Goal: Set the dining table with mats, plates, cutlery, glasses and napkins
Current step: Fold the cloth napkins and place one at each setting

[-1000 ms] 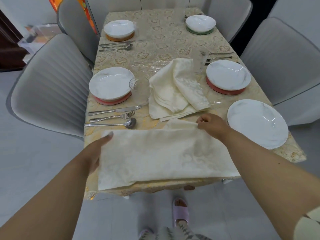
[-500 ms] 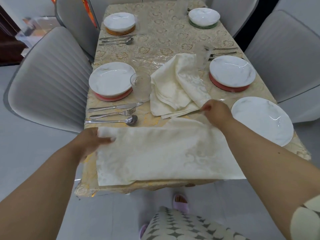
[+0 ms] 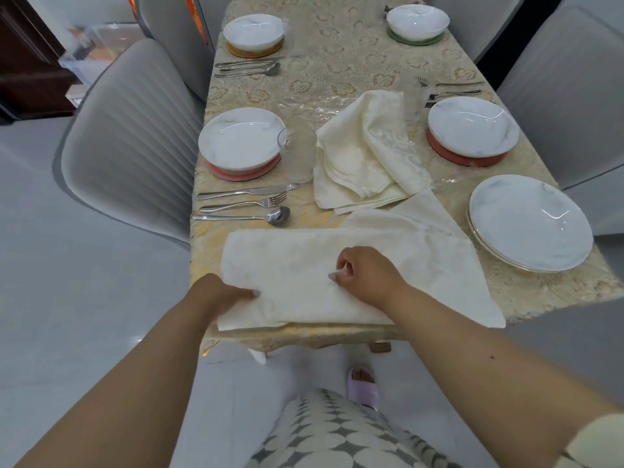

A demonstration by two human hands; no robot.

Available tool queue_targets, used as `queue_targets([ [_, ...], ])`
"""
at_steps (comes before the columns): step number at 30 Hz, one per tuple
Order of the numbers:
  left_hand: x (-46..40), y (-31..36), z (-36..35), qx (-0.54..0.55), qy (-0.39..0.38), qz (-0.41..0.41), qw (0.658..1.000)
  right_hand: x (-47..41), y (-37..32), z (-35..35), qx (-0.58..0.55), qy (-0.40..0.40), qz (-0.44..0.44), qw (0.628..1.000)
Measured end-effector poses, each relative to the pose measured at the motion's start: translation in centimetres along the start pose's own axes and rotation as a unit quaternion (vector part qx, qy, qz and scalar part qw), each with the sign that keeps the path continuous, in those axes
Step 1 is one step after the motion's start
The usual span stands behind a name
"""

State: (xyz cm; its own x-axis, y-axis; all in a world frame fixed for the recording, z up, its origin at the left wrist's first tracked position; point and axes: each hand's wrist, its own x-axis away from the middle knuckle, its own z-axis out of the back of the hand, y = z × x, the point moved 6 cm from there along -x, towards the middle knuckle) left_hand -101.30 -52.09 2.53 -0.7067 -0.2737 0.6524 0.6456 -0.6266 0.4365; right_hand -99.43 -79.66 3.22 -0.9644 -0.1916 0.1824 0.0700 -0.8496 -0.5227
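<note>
Napkin (image 3: 337, 265): lying flat at the near edge of the desk (image 3: 540, 288), soft, light and limp, likely creasing wherever pressed; corners and folded edges are offering the surest hold.
Left hand (image 3: 223, 293): pinching the napkin's near-left corner.
Right hand (image 3: 368, 275): fingers curling, pinching cloth at mid-napkin.
Spare napkins (image 3: 364, 153): sitting piled beyond.

Table (image 3: 341, 55) with plates (image 3: 530, 221), napkins (image 3: 366, 153)

Grey ribbed chairs (image 3: 131, 136) along both sides of the counter, pale tiled floor (image 3: 50, 298), clear plastic bin (image 3: 91, 49) at far left, dark wooden furniture (image 3: 27, 62) behind it, lilac slipper (image 3: 363, 386) below the counter edge
</note>
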Motion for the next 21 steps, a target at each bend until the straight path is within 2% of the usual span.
queue_targets([
  [3, 0.9, -1.3, -0.4, -0.056, -0.015, -0.041, 0.997, 1.2, -0.2, -0.8, 0.055, 0.031, 0.006, 0.998],
  [7, 1.1, -2.3, 2.5, 0.003, 0.014, -0.09, 0.996, 2.8, 0.5, -1.6, 0.134, 0.03, 0.009, 0.99],
  [9, 1.4, -2.9, 3.3, 0.058, 0.007, -0.078, 0.995, 3.6, 0.9, -1.4, 0.136, 0.053, -0.003, 0.989],
  [11, 1.9, -3.7, 2.4, 0.128, -0.045, -0.043, 0.99, 4.8, 0.4, -0.8, 0.114, 0.126, 0.032, 0.985],
  [13, 2.0, -4.2, 1.1, 0.132, -0.07, -0.042, 0.988, 6.2, -0.5, -0.7, 0.12, 0.162, 0.108, 0.973],
  [16, 1.7, -4.5, 0.9, 0.108, -0.052, -0.069, 0.99, 7.4, -0.3, -1.8, 0.142, 0.084, 0.179, 0.97],
  [21, 1.3, -4.2, 2.7, -0.051, -0.019, -0.11, 0.992, 7.2, 2.5, -1.2, 0.128, -0.054, 0.112, 0.984],
])
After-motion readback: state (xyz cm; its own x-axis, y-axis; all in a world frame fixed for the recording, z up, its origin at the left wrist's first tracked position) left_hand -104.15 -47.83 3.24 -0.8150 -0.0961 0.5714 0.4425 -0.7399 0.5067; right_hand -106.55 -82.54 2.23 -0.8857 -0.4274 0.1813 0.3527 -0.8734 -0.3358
